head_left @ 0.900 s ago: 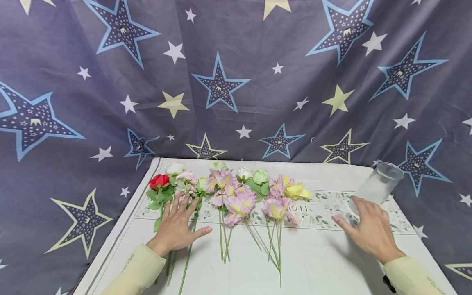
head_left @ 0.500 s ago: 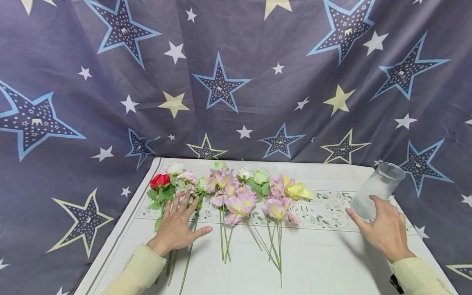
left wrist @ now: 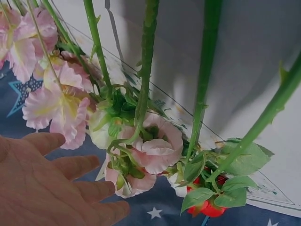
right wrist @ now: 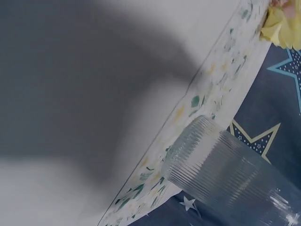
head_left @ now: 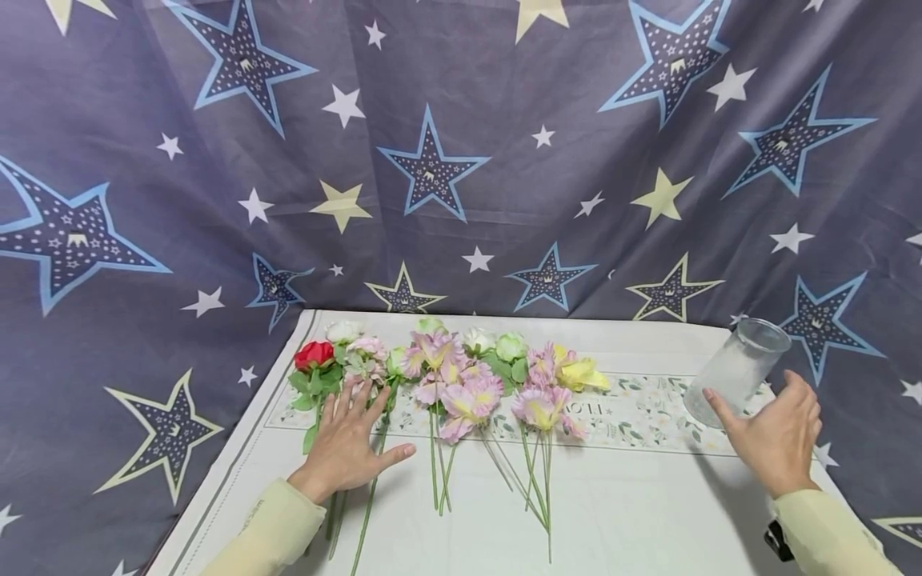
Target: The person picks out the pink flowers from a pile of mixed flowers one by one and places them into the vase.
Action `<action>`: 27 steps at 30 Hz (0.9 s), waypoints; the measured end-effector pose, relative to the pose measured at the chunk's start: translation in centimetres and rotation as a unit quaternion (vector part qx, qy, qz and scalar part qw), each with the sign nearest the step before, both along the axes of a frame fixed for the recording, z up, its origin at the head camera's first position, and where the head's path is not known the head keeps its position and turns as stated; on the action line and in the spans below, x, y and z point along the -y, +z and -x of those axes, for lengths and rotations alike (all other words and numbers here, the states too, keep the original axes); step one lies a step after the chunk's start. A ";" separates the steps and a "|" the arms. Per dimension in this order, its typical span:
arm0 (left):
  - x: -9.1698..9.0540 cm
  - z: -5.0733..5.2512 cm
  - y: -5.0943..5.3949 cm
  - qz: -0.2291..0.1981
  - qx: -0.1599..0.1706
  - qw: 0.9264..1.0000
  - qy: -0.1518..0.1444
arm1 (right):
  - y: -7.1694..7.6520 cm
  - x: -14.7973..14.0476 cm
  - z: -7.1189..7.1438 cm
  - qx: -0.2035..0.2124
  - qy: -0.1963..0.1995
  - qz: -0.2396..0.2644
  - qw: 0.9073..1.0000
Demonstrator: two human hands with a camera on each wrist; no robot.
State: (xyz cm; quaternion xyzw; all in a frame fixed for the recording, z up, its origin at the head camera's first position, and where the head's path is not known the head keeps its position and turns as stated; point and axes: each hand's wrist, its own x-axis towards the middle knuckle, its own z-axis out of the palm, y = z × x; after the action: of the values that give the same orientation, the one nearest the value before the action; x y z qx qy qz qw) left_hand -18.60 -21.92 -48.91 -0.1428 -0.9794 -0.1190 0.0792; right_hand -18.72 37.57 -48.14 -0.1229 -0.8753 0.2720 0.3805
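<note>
A clear ribbed glass vase (head_left: 738, 372) stands upright at the table's far right; the right wrist view shows the vase (right wrist: 230, 169) with no fingers on it. Just in front of it is my right hand (head_left: 776, 436), thumb over the vase's lower part in the head view, fingers bent loosely to its right. My left hand (head_left: 346, 444) is spread above the stems on the left. In the left wrist view its fingers (left wrist: 91, 190) point straight toward a pink flower (left wrist: 157, 146). A red rose (head_left: 313, 354) lies just beyond that hand.
Several pink-and-yellow flowers (head_left: 468, 400) lie mid-table, stems toward me. A yellow flower (head_left: 582, 374) is at their right end, and a pale green bloom (head_left: 511, 346) lies behind. A white cloth with a floral band (head_left: 648, 412) covers the table. A star-patterned curtain (head_left: 461, 232) hangs behind.
My right hand has moved to the right, from the vase's left front to its right front, with its fingers now past the vase's right side. The left hand, vase and flowers stay put.
</note>
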 end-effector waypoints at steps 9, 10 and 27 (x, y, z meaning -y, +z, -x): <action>0.0 -0.1 -0.1 0.001 0.005 1.000 -0.001 | 0.7 -0.6 1.1 0.070 -0.031 0.088 0.993; 0.0 -0.1 0.0 0.002 0.004 1.000 -0.001 | 0.9 -0.7 1.3 0.085 -0.034 0.101 0.991; 0.1 -0.2 0.2 0.003 -0.005 1.000 -0.002 | 1.3 -1.7 3.0 0.186 -0.027 0.176 0.966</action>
State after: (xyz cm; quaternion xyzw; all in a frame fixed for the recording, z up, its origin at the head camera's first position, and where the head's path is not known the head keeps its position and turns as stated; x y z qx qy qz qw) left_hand -18.38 -21.97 -48.71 -0.1451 -0.9791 -0.1159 0.0832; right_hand -21.69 39.25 -46.89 -0.2600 -0.8654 0.3839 0.1901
